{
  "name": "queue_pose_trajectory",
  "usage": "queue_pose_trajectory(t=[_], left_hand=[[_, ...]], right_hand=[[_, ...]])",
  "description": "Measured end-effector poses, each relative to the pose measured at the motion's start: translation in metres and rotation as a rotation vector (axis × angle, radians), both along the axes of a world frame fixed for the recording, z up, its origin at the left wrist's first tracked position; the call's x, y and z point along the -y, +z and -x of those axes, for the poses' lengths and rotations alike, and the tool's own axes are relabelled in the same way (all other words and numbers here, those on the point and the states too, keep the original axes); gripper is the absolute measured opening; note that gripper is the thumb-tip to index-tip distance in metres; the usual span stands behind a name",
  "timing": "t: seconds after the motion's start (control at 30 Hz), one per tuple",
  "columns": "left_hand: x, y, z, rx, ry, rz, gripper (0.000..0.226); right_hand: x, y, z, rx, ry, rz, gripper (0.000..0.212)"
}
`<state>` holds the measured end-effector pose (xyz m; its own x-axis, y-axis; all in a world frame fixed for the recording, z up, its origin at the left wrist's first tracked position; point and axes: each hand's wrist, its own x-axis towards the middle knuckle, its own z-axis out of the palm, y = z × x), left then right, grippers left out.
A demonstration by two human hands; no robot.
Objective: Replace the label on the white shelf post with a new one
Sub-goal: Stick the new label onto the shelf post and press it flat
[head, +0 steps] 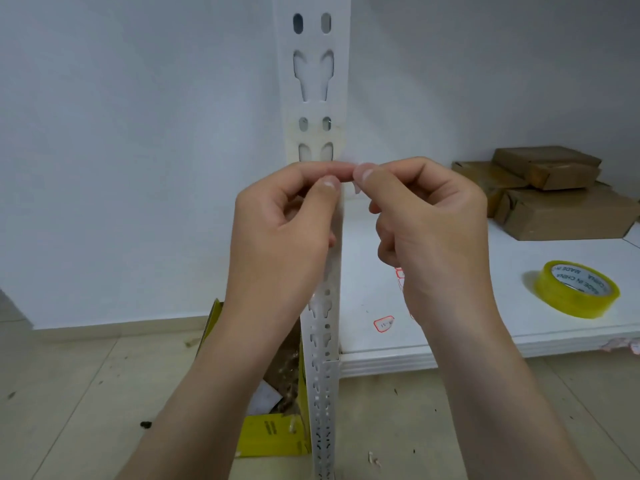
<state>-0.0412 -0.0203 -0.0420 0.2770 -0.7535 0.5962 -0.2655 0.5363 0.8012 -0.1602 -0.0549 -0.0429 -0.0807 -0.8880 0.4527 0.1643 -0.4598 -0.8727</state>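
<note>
The white perforated shelf post (313,81) rises through the middle of the view. A yellowish band of old tape or residue (313,136) crosses it just above my hands. My left hand (284,230) and my right hand (426,223) meet in front of the post, thumbs and forefingers pinched together on a small clear, pale scrap (356,187) that hangs between them. What the scrap is cannot be read. A red-bordered label (383,323) lies flat on the white shelf board (467,327), and a strip of red-bordered labels (400,277) peeks out behind my right wrist.
A roll of clear yellowish tape (576,289) lies on the shelf board at the right. Brown cardboard boxes (554,192) are stacked at the back right. An open yellow box of scraps (273,403) stands on the tiled floor left of the post.
</note>
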Motion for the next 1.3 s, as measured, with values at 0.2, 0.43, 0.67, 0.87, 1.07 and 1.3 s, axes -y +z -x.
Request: queue_pose_trajectory(t=[0.2, 0.43, 0.67, 0.87, 1.07, 1.3], left_hand=[[-0.002, 0.011, -0.002, 0.052, -0.001, 0.086, 0.027], [0.002, 0.011, -0.015, 0.169, 0.01, 0.124, 0.019], [0.003, 0.014, -0.018, -0.024, -0.02, 0.051, 0.013], [0.007, 0.013, -0.026, -0.045, -0.097, -0.046, 0.015], [0.003, 0.016, -0.036, 0.004, -0.11, -0.092, 0.017], [-0.002, 0.019, -0.044, 0.012, 0.007, -0.052, 0.021]], right_hand=[[-0.004, 0.009, -0.005, 0.063, 0.04, 0.063, 0.008], [-0.01, 0.012, -0.006, 0.083, 0.08, 0.105, 0.011], [0.0, 0.004, 0.001, 0.002, -0.071, 0.083, 0.007], [0.004, 0.004, 0.005, -0.073, -0.038, 0.101, 0.005], [0.005, 0.008, 0.005, -0.087, 0.005, 0.117, 0.005], [-0.003, 0.011, -0.001, -0.087, 0.003, 0.149, 0.015]])
